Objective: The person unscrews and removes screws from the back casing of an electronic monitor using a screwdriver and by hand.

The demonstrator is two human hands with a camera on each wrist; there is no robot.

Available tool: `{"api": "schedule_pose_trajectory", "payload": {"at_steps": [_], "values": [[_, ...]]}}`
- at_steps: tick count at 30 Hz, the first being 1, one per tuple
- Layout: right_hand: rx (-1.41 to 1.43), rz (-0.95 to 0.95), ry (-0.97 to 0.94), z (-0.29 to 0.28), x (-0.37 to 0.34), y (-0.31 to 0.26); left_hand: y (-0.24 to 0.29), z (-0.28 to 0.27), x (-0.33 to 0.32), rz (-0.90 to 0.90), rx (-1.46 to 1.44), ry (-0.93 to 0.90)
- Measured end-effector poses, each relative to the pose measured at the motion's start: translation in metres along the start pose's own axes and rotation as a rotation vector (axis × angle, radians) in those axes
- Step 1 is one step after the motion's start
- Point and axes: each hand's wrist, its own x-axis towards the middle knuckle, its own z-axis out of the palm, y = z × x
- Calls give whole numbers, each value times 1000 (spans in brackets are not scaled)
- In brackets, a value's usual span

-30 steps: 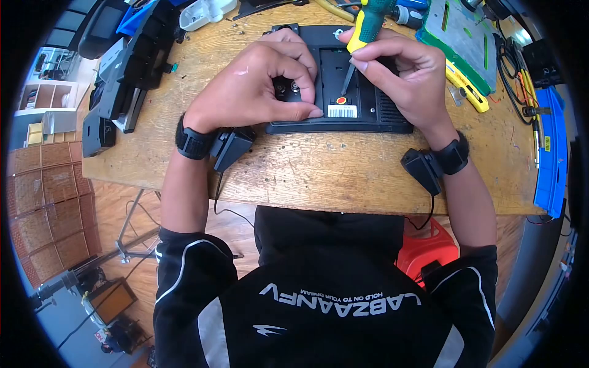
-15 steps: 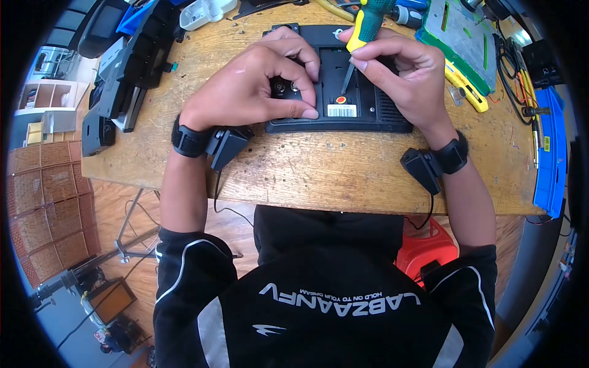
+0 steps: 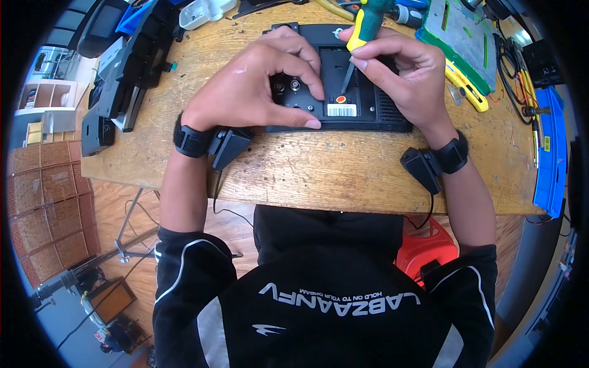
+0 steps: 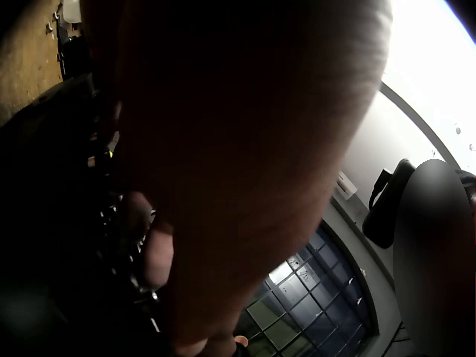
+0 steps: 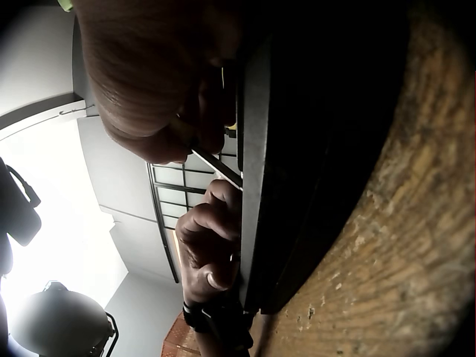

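A black device [image 3: 334, 70] lies flat on the wooden table, with a recessed panel, round metal connectors [image 3: 295, 84], a barcode label [image 3: 342, 110] and a red-yellow oval sticker [image 3: 341, 99] facing up. My right hand [image 3: 411, 76] pinches a screwdriver [image 3: 370, 24] low on its green-yellow handle. The slanted shaft points down into the panel, its tip close by the oval sticker; the right wrist view also shows the shaft [image 5: 217, 168] reaching the device's edge. My left hand [image 3: 251, 86] rests over the device's left part, thumb along the near edge, index finger bent above the panel, nothing between them.
Behind the right hand are a green-and-grey plate [image 3: 457, 43] and a yellow tool [image 3: 467, 91]. A blue bin [image 3: 552, 153] stands at the right edge. Black equipment [image 3: 138, 67] sits at the left, with a white tray [image 3: 205, 12] at the back.
My left index finger has lifted away from the thumb and shifted right, widening the gap and uncovering more of the connectors. My right hand and the screwdriver look unmoved.
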Motion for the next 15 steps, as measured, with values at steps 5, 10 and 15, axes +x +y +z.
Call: {"api": "schedule_pose_trajectory", "payload": {"at_steps": [5, 10, 15], "values": [[4, -8, -6, 0, 0, 0, -6, -1, -4, 61, 12, -18], [18, -5, -8, 0, 0, 0, -1, 1, -2, 1, 10, -6], [16, -8, -6, 0, 0, -1, -1, 0, -2, -46, -39, 45]]}}
